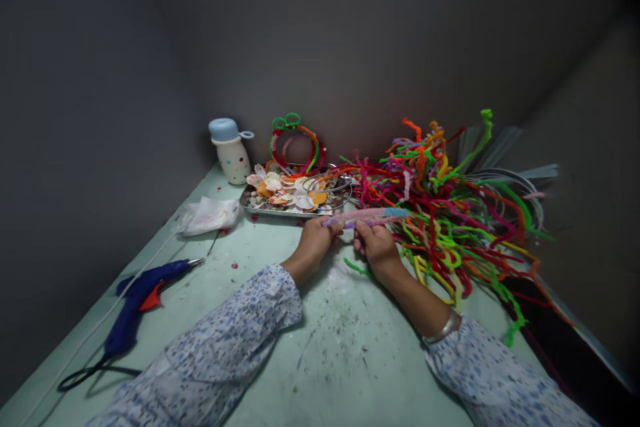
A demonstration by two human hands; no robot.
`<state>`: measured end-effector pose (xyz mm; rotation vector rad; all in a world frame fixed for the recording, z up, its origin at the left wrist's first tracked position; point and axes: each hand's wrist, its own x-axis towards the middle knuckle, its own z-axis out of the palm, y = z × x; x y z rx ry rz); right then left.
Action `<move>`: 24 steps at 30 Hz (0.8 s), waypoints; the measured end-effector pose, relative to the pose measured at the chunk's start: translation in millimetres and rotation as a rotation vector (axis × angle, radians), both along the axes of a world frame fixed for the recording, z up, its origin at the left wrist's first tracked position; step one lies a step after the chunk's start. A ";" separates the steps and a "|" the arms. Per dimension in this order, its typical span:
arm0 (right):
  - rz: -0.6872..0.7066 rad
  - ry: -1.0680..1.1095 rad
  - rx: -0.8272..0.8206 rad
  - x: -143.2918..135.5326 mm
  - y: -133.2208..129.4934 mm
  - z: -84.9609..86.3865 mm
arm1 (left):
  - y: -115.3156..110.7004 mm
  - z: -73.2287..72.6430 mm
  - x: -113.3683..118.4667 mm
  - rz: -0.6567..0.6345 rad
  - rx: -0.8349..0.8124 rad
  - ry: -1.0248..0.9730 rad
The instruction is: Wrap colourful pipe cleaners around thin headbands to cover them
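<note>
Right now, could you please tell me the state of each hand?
Left hand: closed, holding the fuzzy band near its purple end.
Right hand: closed, pinching the same band's lower strand.

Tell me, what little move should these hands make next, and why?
Probably a small turn of the fuzzy pink, lavender and blue piece by the right hand, with the left hand steadying its lavender end. Both hands pinch it close together, so a small twist looks easy, while the blue glue gun lies apart on the table.
</note>
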<state>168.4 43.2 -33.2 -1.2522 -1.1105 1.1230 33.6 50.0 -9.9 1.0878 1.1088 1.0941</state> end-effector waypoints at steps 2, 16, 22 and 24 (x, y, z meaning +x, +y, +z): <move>-0.003 -0.014 0.002 1.3 2.0 -2.9 | 1.1 -1.2 -0.3 0.021 -0.006 0.027; 0.017 -0.050 0.026 -1.2 -6.1 4.6 | 1.9 -3.9 0.4 -0.003 -0.050 0.049; 0.024 -0.042 0.013 2.0 -3.5 0.7 | 0.6 -0.7 -0.4 -0.025 -0.075 0.026; 0.022 -0.037 0.011 3.0 -2.0 -1.2 | 0.5 -1.7 -0.6 -0.010 -0.062 0.020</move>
